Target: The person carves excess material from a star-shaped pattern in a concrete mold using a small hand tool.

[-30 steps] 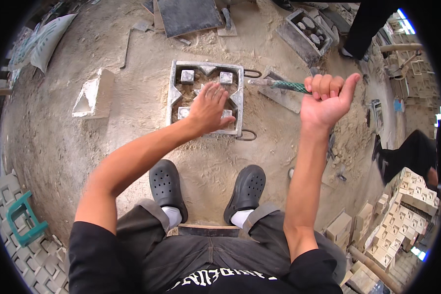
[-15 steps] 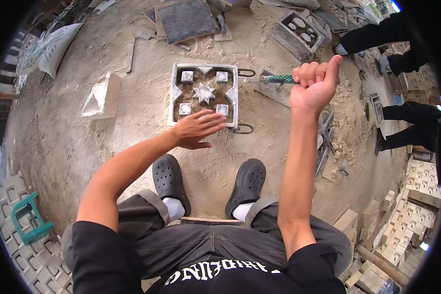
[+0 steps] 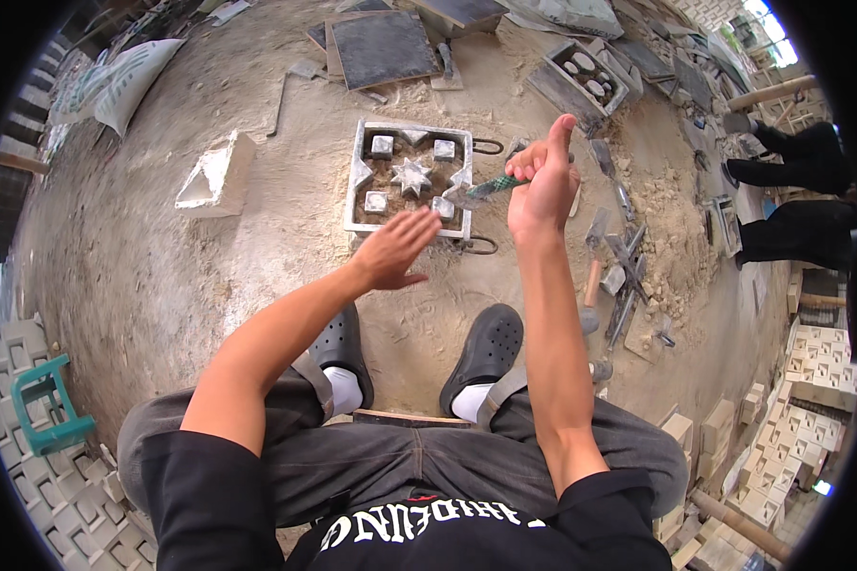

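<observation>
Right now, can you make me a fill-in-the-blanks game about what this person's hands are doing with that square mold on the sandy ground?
1. The right hand grips a trowel with a ____ handle.
2. The left hand is open and holds ____.
3. In the middle of the square mold sits a shape like a ____.
4. A small stool at the person's left is coloured ____.

Missing words: green; nothing; star; green
</observation>
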Demonstrator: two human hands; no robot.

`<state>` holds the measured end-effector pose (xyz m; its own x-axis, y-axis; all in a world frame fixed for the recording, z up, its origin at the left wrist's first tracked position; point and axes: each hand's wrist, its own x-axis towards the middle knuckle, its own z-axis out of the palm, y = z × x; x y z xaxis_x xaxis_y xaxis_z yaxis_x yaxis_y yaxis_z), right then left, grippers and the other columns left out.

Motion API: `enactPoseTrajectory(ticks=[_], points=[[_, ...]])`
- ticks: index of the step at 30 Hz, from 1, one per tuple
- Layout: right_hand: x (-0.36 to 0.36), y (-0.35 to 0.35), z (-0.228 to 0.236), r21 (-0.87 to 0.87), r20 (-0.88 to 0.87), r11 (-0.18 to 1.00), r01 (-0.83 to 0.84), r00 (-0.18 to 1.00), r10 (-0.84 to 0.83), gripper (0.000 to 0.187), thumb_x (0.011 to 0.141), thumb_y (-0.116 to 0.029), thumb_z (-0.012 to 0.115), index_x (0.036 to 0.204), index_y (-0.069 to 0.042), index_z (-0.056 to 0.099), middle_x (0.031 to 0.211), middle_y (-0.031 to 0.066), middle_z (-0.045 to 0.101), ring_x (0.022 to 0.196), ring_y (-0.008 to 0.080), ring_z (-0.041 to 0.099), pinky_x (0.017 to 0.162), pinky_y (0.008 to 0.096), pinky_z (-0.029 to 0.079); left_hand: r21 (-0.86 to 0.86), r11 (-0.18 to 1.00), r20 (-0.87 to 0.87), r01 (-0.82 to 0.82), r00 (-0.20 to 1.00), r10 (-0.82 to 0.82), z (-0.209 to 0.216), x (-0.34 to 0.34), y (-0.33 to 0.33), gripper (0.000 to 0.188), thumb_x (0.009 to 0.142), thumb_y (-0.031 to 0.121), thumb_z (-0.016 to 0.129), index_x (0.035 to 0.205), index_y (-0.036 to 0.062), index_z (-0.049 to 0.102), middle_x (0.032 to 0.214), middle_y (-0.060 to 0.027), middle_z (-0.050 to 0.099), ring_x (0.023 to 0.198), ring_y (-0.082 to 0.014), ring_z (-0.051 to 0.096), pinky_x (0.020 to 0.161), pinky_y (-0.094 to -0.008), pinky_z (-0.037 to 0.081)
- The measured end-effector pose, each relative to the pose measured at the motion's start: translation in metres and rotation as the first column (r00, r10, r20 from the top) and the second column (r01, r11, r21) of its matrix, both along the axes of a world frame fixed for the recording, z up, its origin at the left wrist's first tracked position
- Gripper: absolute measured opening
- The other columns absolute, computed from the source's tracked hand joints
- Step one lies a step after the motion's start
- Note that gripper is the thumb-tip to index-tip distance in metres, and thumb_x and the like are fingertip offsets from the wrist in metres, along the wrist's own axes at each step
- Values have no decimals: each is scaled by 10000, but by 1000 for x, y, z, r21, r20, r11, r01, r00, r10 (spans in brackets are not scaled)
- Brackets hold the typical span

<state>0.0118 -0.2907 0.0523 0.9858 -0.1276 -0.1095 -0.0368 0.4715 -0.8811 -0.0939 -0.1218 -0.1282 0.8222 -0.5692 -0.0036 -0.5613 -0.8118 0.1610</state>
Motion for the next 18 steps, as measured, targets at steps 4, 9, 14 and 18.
enactPoseTrajectory(ticks=[4, 9, 14, 18], points=[[-1, -3, -10, -86, 47, 992, -95, 994, 99, 595, 939, -492, 494, 520, -148, 248, 503, -22, 268, 475, 121, 277, 536, 295, 311, 363, 929, -49, -74, 994, 98, 11, 24, 30, 1051, 793, 804, 268, 1481, 32, 81, 1553, -145, 60, 1442, -269, -1, 1158, -435, 31], [-15, 14, -8, -235, 112, 967, -98, 986, 127, 606, 978, -456, 422, 510, -127, 219, 472, -15, 271, 428, 104, 240, 443, 276, 266, 470, 820, 7, -327, 930, 367, 67, 67, 101, 1256, 645, 905, 354, 1479, 23, 32, 1548, -167, 66, 1436, -313, 33, 1146, -485, 11], [-25, 24, -88, -289, 165, 951, -111, 973, 163, 589, 943, -406, 539, 500, -106, 292, 475, -51, 341, 423, 45, 311, 401, 246, 224, 262, 790, -464, -554, 645, 607, 28, 60, 88, 1465, 560, 918, 468, 1386, -171, -61, 1482, -336, 40, 1405, -421, 53, 1121, -546, 139], [-12, 11, -118, -312, 131, 895, -320, 918, 374, 559, 988, -337, 460, 505, -91, 325, 467, -24, 360, 419, 73, 292, 410, 261, 224, -129, 742, -640, -658, 627, 445, -16, 46, 84, 1502, 560, 718, 730, 1313, -205, -185, 1418, -423, -24, 1375, -486, 59, 1149, -436, 143]])
